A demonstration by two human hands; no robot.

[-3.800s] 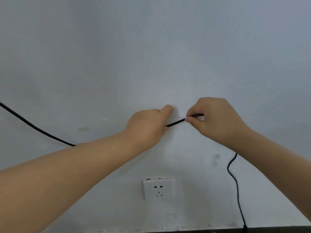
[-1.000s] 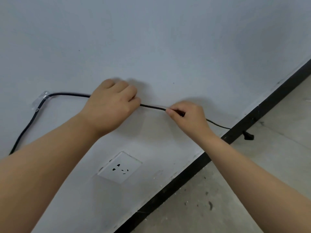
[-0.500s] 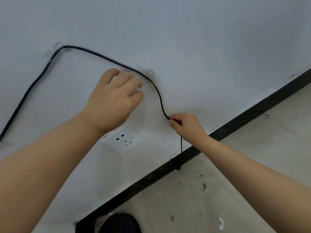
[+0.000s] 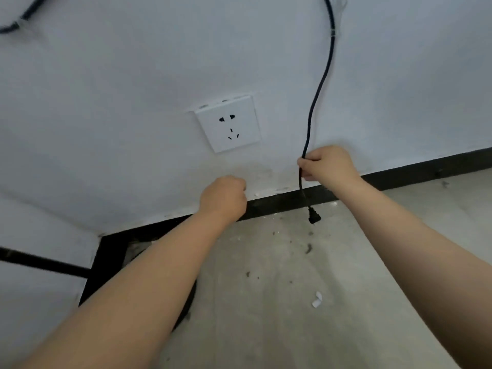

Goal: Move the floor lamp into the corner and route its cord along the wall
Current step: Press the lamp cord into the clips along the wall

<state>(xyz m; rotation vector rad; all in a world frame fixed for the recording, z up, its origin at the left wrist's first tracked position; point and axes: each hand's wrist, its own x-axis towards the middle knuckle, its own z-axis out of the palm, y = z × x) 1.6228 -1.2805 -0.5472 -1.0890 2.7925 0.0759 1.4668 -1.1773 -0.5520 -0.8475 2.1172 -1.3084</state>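
The black lamp cord runs down the white wall from a clear clip at the top right. My right hand is closed around the cord low on the wall. Below that hand the cord hangs free and ends in a black plug just above the floor. My left hand is a closed fist with nothing in it, near the baseboard below the white wall socket. Another stretch of cord sits under a second clip at the top left. Of the lamp, only a dark round base edge shows behind my left forearm.
A black baseboard runs along the foot of the wall and turns at the corner on the left. The grey concrete floor carries dirt specks and a small white scrap.
My view has tilted down. My right hand slid down the cord toward the plug. My left hand left the cord at the clip and dropped to the baseboard as a fist.
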